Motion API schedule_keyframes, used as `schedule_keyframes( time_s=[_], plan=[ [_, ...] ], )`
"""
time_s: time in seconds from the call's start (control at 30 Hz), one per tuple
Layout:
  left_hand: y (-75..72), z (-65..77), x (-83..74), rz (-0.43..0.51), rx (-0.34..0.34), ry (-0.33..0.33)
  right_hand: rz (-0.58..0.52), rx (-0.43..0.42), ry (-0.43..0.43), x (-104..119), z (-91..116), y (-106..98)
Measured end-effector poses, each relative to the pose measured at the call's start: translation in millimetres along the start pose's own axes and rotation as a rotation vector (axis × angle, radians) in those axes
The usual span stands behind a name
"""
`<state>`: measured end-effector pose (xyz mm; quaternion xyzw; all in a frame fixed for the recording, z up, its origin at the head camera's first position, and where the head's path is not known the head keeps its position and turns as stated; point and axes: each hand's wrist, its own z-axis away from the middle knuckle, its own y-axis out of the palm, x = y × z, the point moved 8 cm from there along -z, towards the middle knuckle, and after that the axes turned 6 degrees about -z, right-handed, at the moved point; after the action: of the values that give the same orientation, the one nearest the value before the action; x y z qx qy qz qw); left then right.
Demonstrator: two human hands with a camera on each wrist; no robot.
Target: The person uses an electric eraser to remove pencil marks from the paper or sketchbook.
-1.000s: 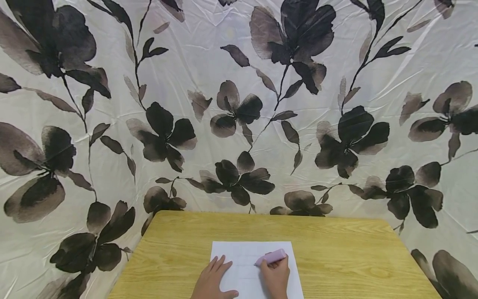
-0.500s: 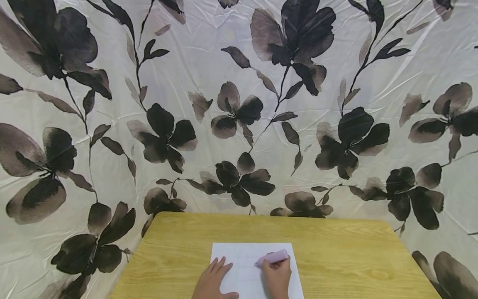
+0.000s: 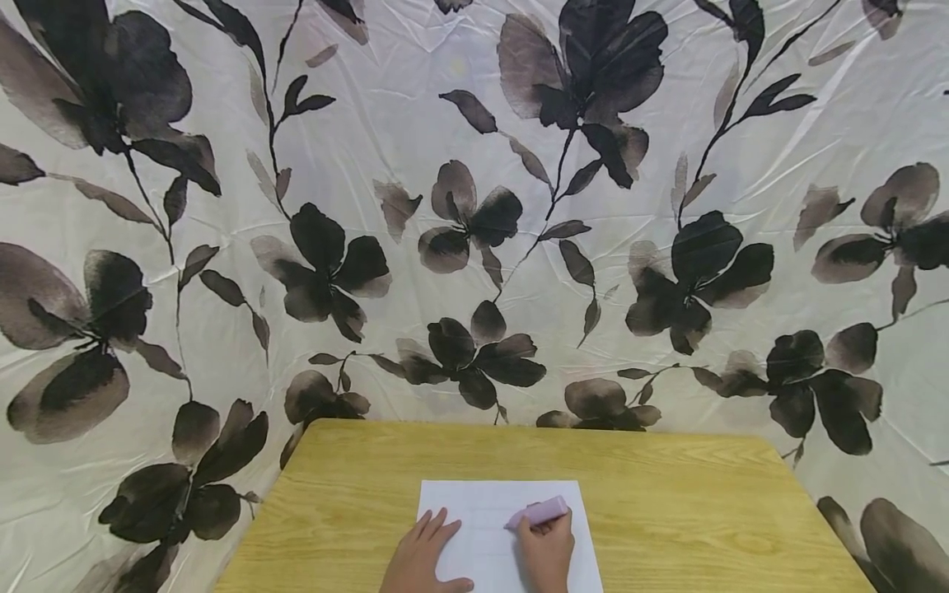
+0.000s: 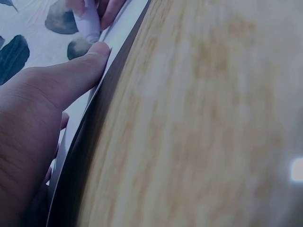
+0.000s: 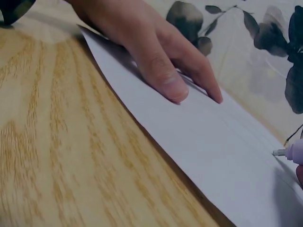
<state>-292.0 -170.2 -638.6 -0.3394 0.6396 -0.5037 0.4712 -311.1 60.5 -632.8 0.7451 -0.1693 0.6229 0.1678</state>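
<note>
A white sheet of paper (image 3: 485, 496) with faint lines across it lies on the table, under both hands. My left hand (image 3: 421, 553) rests on its left part, fingers spread and thumb out to the side. In the left wrist view the thumb (image 4: 78, 75) presses near the paper's edge. My right hand (image 3: 547, 550) pinches a thick lilac marker (image 3: 547, 510), tilted with its tip down on the sheet right of the middle. The right wrist view shows the marker's narrow tip (image 5: 279, 152) at the paper; most of the right hand is outside that view.
The yellow wood-grain table (image 3: 689, 511) extends to both sides of the sheet and behind it. A pale cloth (image 3: 415, 115) with dark flowers hangs behind the table and along its sides.
The right hand and marker shift very slightly right, then back left, over the same part of the sheet. The left hand and paper stay in place.
</note>
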Motion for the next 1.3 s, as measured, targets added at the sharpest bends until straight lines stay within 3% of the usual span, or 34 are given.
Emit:
schedule_keyframes(
  time_s=[0.23, 0.87, 1.3],
  plan=[
    [0.7, 0.0, 0.4, -0.01, -0.004, -0.007, -0.04, 0.009, -0.021, 3.5, 2.1, 1.4],
    [-2.3, 2.0, -0.2, -0.001, -0.022, -0.006, -0.023, 0.022, -0.102, 5.3, 1.7, 5.2],
    [-1.6, 2.1, -1.0, -0.008, -0.007, -0.01, -0.017, 0.017, -0.051, 2.2, 0.7, 5.2]
  ],
)
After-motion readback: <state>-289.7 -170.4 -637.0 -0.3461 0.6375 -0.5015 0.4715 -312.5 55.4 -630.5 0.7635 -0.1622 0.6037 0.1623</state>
